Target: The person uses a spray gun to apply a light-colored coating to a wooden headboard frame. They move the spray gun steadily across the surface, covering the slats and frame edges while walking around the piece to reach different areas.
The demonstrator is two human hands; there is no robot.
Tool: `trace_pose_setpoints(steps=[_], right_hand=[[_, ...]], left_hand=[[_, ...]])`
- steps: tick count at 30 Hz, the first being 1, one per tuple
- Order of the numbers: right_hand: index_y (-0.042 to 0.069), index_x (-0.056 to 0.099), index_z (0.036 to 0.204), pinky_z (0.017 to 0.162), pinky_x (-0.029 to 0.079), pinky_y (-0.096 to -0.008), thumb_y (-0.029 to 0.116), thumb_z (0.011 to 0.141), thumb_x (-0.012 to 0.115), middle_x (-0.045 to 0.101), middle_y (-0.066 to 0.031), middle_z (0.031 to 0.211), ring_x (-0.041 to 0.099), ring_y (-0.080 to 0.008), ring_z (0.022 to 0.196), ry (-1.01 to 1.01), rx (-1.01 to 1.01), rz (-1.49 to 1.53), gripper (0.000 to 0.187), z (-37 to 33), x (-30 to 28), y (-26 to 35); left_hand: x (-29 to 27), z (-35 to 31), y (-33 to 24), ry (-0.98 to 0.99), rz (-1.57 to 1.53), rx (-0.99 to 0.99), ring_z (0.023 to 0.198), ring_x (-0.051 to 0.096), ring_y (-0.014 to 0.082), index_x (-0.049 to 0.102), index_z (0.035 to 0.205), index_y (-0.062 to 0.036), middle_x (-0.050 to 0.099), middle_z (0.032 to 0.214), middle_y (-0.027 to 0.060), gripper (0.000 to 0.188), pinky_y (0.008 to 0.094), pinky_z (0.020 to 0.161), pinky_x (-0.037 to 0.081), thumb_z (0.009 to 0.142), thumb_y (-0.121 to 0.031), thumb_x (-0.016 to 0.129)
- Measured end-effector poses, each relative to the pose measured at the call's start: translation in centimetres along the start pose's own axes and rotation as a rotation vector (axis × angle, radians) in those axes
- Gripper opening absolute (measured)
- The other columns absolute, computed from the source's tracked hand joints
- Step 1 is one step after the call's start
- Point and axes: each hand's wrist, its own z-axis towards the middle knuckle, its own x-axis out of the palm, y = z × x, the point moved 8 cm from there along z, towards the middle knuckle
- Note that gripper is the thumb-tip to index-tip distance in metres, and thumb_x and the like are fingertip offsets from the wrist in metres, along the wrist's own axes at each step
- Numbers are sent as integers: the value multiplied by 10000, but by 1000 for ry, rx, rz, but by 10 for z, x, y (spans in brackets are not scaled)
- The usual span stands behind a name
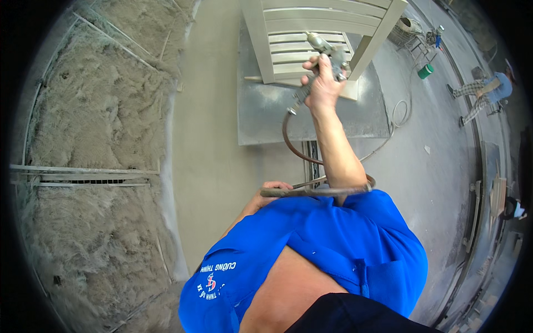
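Observation:
My right hand is stretched forward, its fingers wrapped round a metal spray gun. A brown hose hangs from the gun's lower end, curves behind my right forearm and loops back in front of my body. At my waist my left hand is closed at the hose, partly hidden behind it. Beyond the gun stands a pale, light-painted slatted chair, its slats running crosswise. Under it is a grey board or platform top; the gun is held above the board's middle, close to the slats.
Dusty grey filter-like panels line the left side. A thin hose trails over the floor at right, near a green can and a round container on a stand. A seated person in blue is further right, beside stacked boards.

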Motion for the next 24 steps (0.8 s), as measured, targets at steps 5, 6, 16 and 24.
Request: trace_pose_setpoints(steps=[5,6,16,24], right_hand=[[109,518,1181,447,461,-288,171,1011,629,632,-54,899,645,-161,716,-219,151,-53,213,-5,-28,-105],[110,518,1182,448,460,-288,170,1010,629,630,-53,892,642,-159,709,-240,166,-59,214,-10,-40,-127],[130,511,1204,464,458,-303,120,1002,597,607,-44,856,615,-160,672,-716,505,-134,219,-77,-147,-319],[131,501,1275,463,455,-292,141,1010,606,618,-46,877,618,-150,696,-644,465,10,286,-91,-82,-297]], left_hand=[[-11,-66,-5,-215,-103,-295,983,642,117,741,1100,-4,722,1061,54,272,286,875,523,1045,-237,610],[-9,-78,0,-235,-161,-334,985,645,121,740,1102,-2,724,1070,57,276,287,876,522,1043,-238,611],[-24,-126,58,-303,-260,-281,979,661,176,706,876,12,743,1149,149,297,341,871,526,1032,-234,650],[-31,-141,65,-368,-298,-288,882,648,140,740,980,23,755,1113,124,346,319,788,533,1045,-306,653]])
